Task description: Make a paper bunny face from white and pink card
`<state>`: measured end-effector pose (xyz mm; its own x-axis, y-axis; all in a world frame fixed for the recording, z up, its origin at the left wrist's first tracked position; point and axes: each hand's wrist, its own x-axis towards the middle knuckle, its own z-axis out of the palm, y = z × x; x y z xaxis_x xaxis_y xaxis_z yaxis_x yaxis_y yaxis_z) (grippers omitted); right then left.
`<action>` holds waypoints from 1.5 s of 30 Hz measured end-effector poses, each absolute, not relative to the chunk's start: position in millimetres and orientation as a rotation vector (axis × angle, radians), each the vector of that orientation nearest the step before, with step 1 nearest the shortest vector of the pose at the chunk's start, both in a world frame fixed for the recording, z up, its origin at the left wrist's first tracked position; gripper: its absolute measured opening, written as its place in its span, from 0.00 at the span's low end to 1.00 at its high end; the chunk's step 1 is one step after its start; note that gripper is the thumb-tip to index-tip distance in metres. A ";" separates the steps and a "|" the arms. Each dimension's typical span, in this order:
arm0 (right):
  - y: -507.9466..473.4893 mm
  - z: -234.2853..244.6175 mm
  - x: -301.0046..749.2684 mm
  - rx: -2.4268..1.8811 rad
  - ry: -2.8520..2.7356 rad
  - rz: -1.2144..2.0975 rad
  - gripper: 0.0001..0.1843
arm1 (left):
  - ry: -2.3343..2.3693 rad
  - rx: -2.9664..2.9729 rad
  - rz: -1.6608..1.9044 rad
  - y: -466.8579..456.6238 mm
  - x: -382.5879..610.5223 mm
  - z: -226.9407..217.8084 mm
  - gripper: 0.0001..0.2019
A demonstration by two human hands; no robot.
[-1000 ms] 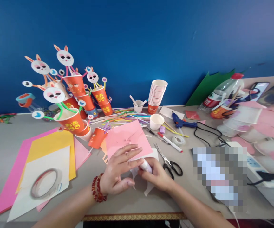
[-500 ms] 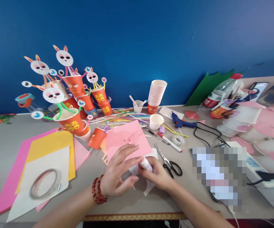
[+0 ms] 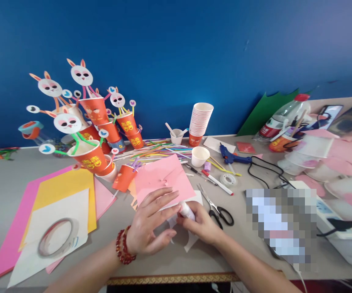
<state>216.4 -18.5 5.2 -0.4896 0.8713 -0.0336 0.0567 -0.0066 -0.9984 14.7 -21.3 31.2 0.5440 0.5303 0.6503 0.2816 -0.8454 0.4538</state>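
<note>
My right hand (image 3: 201, 226) is closed around a white glue stick (image 3: 187, 210), tip down on a white paper cutout (image 3: 185, 239) near the table's front edge. My left hand (image 3: 150, 223), with a red bead bracelet (image 3: 121, 246) at the wrist, rests beside it. Its fingers are spread out and its thumb presses the white paper. A pink sheet (image 3: 163, 178) lies just beyond both hands.
Black-handled scissors (image 3: 218, 206) lie right of my right hand. Orange rabbit cups (image 3: 92, 156) stand at the back left. Pink, yellow and white sheets with a tape ring (image 3: 56, 236) lie at the left. A cup stack (image 3: 201, 120), glue gun (image 3: 232, 158), marker (image 3: 217, 182) and power strip (image 3: 341, 228) sit further right.
Both hands stay on the white paper; the glue stick has shifted only slightly. The view has drifted a little.
</note>
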 end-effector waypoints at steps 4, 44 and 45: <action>-18.7 2.7 216.7 -1.006 -1.555 1.598 0.10 | 0.736 2.447 1.302 -20.5 17.7 32.2 0.20; -17.0 3.9 211.0 -1.042 -1.567 1.605 0.08 | 0.990 2.752 1.339 -20.1 25.5 34.0 0.15; -17.2 3.8 210.8 -1.043 -1.564 1.600 0.08 | 0.992 2.757 1.331 -19.4 25.3 34.1 0.15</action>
<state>210.8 -17.2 3.8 -0.4640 0.8809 -0.0933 0.0730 -0.0669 -0.9951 25.3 -19.4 34.1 0.4686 0.4956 0.7313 0.5593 -0.8072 0.1886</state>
